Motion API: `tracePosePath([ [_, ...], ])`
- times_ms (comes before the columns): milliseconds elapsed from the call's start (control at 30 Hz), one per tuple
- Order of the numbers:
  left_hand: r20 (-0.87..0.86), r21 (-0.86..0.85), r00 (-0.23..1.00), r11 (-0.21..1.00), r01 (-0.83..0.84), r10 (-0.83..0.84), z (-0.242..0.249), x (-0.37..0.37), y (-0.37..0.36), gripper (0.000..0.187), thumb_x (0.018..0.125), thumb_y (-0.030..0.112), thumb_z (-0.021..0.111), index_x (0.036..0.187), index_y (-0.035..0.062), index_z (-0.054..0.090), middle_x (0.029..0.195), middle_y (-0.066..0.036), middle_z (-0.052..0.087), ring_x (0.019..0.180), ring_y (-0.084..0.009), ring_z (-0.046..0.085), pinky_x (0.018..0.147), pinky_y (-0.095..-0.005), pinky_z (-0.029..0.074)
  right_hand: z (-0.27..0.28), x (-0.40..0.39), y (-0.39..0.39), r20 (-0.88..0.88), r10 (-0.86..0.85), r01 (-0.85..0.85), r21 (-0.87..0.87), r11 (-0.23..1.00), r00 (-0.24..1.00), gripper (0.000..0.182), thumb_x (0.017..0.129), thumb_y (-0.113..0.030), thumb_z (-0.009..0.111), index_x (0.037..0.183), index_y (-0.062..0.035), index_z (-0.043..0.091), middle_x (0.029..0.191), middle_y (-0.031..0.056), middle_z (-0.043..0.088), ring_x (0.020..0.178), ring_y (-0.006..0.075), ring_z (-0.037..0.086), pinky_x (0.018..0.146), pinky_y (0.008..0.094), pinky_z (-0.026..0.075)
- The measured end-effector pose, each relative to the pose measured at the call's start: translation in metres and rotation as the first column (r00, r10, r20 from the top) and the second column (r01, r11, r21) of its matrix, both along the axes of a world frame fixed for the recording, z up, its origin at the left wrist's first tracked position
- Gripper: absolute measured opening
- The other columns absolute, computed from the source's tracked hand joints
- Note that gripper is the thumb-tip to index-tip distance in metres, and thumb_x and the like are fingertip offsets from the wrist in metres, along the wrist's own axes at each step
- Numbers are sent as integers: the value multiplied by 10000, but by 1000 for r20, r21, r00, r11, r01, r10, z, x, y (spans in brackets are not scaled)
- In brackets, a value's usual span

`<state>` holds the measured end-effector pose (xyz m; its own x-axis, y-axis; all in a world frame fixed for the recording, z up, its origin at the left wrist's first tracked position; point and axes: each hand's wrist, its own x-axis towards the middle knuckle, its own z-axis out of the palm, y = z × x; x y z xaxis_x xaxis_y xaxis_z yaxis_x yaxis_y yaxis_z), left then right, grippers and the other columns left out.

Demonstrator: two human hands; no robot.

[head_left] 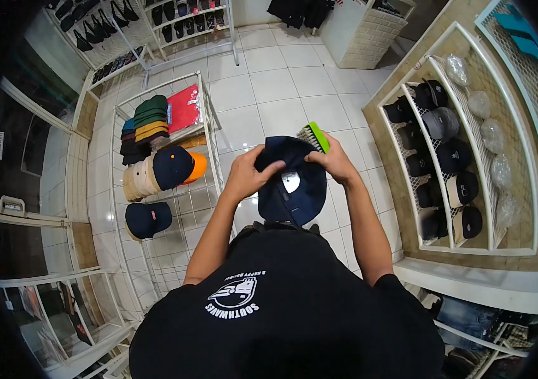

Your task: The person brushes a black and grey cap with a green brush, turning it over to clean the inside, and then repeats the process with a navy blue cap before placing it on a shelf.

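Note:
A dark navy cap [310, 183] is held up in front of my chest, its back opening and strap toward me. My left hand [248, 172] grips its left edge, with the thumb pressed on the fabric. My right hand [334, 161] holds a brush [315, 136] with a bright green back and pale bristles, while its thumb rests on the cap's right side. The brush's bristles face the cap's upper right edge. Part of the brush is hidden behind the right hand's fingers.
A white wire rack [209, 151] at the left bears stacked caps [174, 167], folded shirts [150, 120] and a red packaged shirt [184, 106]. At the right, a wall shelf [430, 151] holds several caps. Beyond stands a sandal display [190, 25]. White tile floor [269, 88] lies ahead.

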<state>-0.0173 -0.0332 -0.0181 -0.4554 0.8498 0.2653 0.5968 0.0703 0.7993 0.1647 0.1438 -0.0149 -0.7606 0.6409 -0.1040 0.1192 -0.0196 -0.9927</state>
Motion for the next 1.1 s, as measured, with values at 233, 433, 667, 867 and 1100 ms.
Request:
tracePosePath([
  [233,199,-194,977,975,109,-70,-30,-10,-1,426,926,368,675,823,-44,694,585,-204,574,519,-258,548,555,-396,441,27,-4,-31,-95,-354,350,521,779,930,714,882,-230,670,1461,106,422,1167,242,570,1072,370,585,966,405,460],
  [433,206,-147,973,980,132,-100,-14,7,2,386,947,324,644,926,-61,672,643,-220,593,555,-277,560,590,-419,459,12,-22,-72,36,-228,133,720,681,973,648,841,-250,754,1355,78,532,1113,258,622,1064,417,600,921,468,492],
  [667,264,-127,956,978,165,-127,-34,4,7,318,962,253,612,1007,-59,654,711,-214,644,608,-291,586,633,-402,491,7,-27,-82,28,-278,161,758,632,960,632,825,-228,771,1338,64,545,1120,249,624,1030,419,624,883,468,512],
  [867,333,62,925,983,171,-182,-28,12,8,314,964,234,592,1054,-65,624,740,-255,643,655,-367,637,635,-432,487,4,-32,-62,57,-507,279,778,562,860,640,820,-237,784,1358,37,572,1129,244,648,1041,402,649,900,425,524],
  [1100,349,137,918,980,147,-186,-34,16,10,269,955,206,585,966,-63,585,728,-301,595,674,-437,619,618,-470,466,1,-28,-49,120,-460,225,747,625,880,669,821,-282,781,1369,34,563,1109,241,633,1060,408,627,911,437,511],
])
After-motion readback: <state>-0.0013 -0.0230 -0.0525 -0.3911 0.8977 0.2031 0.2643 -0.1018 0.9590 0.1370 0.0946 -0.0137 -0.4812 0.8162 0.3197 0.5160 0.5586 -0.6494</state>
